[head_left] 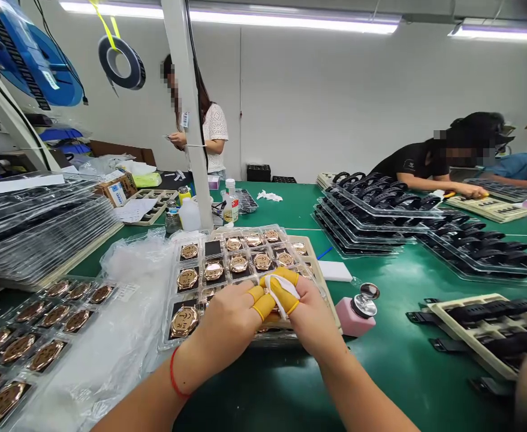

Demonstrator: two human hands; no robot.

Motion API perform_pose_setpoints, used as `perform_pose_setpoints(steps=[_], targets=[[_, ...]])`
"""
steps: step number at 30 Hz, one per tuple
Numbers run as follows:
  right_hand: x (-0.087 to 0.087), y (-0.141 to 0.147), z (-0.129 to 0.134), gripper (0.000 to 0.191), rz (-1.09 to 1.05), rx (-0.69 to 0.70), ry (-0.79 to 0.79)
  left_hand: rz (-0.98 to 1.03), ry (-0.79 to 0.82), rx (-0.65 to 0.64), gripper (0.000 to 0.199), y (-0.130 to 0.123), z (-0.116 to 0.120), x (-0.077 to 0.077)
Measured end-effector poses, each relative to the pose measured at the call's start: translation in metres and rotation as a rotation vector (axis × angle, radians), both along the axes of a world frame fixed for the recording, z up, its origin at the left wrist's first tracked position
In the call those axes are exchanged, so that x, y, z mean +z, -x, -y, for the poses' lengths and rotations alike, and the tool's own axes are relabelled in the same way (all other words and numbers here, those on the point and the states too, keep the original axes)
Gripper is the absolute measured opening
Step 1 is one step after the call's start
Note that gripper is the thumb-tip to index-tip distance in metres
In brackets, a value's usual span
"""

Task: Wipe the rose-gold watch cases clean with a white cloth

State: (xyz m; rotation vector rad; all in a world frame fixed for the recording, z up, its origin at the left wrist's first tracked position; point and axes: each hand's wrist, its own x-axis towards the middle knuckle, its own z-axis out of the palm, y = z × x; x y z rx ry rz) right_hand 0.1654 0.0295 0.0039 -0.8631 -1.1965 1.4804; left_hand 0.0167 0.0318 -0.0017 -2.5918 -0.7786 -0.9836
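Both hands meet over the front of a clear plastic tray, their fingertips in yellow finger cots. My right hand is closed on a folded white cloth. Curled close against it, my left hand pinches something mostly hidden behind the fingers; I cannot make out what it is. Beneath the hands, the tray's pockets hold round gold-rimmed watch cases, their backs up on black squares. One pocket at the back shows just a black square. A red string circles my left wrist.
A pink pump bottle stands right of the tray. Left lie bubble wrap and another tray of watch cases. Stacked trays of black straps and a beige strap rack are at right. A post rises ahead; co-workers sit and stand beyond.
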Motion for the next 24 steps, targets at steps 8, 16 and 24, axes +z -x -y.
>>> perform_pose_setpoints(steps=[8, 16, 24], targets=[[0.004, -0.023, -0.009, 0.019, 0.104, -0.131, -0.139, 0.172, 0.175, -0.061, 0.022, 0.002, -0.001, 0.0], [0.011, -0.017, 0.013, 0.024, 0.444, -0.108, -0.667, 0.23, 0.383, 0.031, 0.027, 0.009, 0.008, 0.005], [-0.005, 0.003, 0.004, 0.009, 0.214, -0.218, -0.305, 0.078, 0.019, 0.098, 0.034, -0.001, 0.006, -0.006]])
